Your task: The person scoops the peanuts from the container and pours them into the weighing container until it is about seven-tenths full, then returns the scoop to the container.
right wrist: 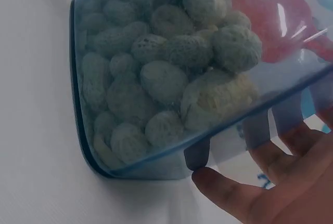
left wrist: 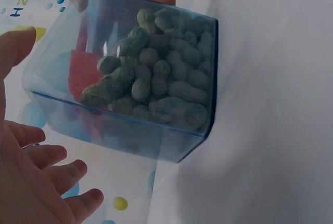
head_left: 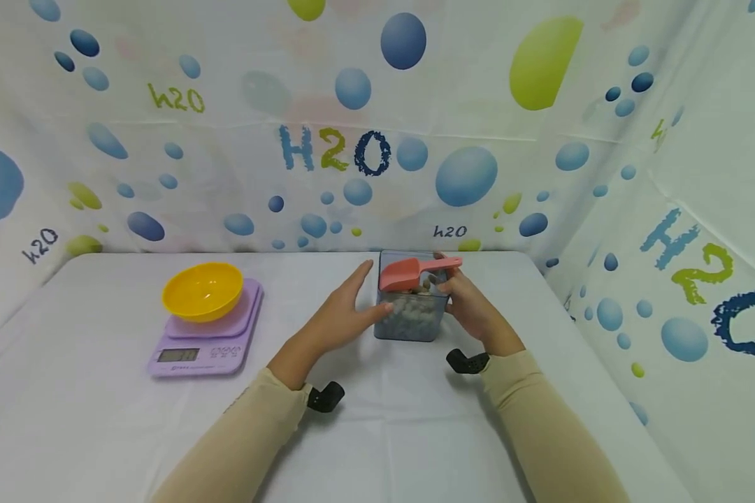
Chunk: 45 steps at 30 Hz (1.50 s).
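Okay, stiff, likely hefty peanut bin [head_left: 409, 318] is being touched by right hand [head_left: 468, 304], left hand [head_left: 340, 318] spread alongside, side walls [left wrist: 130, 134] probably best hold

a transparent bluish bin [head_left: 409, 327] stands upright, part full of unshelled peanuts [left wrist: 148, 57], a pink scoop [head_left: 403, 275] jutting past its rim.

Box [head_left: 409, 335] on table [head_left: 390, 440], peanuts [left wrist: 171, 68] in box, scoop [head_left: 405, 274] in box above peanuts, handle toward three o'clock, left hand [head_left: 336, 321] just beside box at nine o'clock, right hand [head_left: 475, 311] touching box at three, scale [head_left: 201, 360] farther out at nine, bowl [head_left: 204, 293] on scale, curtain [head_left: 226, 181] behind at twelve.
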Each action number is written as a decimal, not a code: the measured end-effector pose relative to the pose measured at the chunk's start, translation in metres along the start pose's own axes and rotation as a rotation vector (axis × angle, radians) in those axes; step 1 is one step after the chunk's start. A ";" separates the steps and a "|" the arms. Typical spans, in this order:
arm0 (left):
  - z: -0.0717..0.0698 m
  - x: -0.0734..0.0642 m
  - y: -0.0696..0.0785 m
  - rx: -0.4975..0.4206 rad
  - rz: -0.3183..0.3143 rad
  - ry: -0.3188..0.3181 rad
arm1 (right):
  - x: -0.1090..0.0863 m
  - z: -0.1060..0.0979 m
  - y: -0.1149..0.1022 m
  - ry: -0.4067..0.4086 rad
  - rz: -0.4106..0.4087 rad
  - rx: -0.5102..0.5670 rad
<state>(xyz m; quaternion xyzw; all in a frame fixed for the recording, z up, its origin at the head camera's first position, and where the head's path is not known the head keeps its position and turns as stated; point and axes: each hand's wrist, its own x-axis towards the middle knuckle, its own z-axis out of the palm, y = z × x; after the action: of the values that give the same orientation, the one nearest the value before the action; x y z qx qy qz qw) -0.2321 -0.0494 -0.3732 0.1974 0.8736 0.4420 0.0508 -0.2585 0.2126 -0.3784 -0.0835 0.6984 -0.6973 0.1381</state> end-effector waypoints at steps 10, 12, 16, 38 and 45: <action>-0.013 -0.003 -0.009 -0.057 0.044 0.015 | -0.001 0.019 -0.001 -0.096 -0.053 -0.051; -0.014 -0.003 -0.010 -0.066 0.060 0.020 | -0.001 0.016 -0.004 -0.044 -0.145 -0.088; -0.015 -0.003 -0.010 -0.058 0.073 0.016 | -0.001 0.011 -0.019 0.106 -0.359 -0.406; -0.022 -0.006 -0.004 0.202 0.159 -0.009 | -0.018 0.052 -0.111 -0.001 -0.539 -1.663; -0.022 -0.006 -0.005 0.202 0.153 -0.011 | -0.022 0.068 -0.108 -0.023 -0.603 -2.033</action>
<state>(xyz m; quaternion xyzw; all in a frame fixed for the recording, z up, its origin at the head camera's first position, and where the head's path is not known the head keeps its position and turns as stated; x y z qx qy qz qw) -0.2336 -0.0714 -0.3647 0.2701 0.8957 0.3533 0.0018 -0.2246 0.1530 -0.2682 -0.3361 0.9025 0.2097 -0.1687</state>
